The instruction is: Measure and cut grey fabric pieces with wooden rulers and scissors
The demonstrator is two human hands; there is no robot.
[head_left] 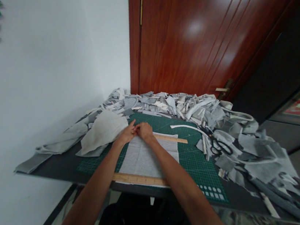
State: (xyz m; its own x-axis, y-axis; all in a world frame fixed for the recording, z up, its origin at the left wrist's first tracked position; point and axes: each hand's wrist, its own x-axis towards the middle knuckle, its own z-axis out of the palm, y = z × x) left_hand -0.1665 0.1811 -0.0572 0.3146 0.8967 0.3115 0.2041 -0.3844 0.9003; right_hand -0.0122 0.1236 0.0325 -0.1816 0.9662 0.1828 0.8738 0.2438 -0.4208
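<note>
A grey cloth piece (144, 158) lies flat on the green cutting mat (191, 166). At its far left corner my left hand (128, 133) and my right hand (144, 129) meet, fingertips together. My right hand is closed in a pinch. My left hand is partly closed, with one finger pointing up. Whatever is between the fingers is too small to make out. One wooden ruler (181, 140) lies across the cloth's far edge, its left end hidden by my right hand. Another wooden ruler (141, 179) crosses the near edge, under my right forearm.
Grey and white fabric scraps (167, 103) are heaped along the table's back edge, with more scraps (260, 156) on the right. Black-handled scissors (221, 147) lie among these. A pale cloth stack (105, 130) sits left of the mat. Behind stands a brown door (181, 39).
</note>
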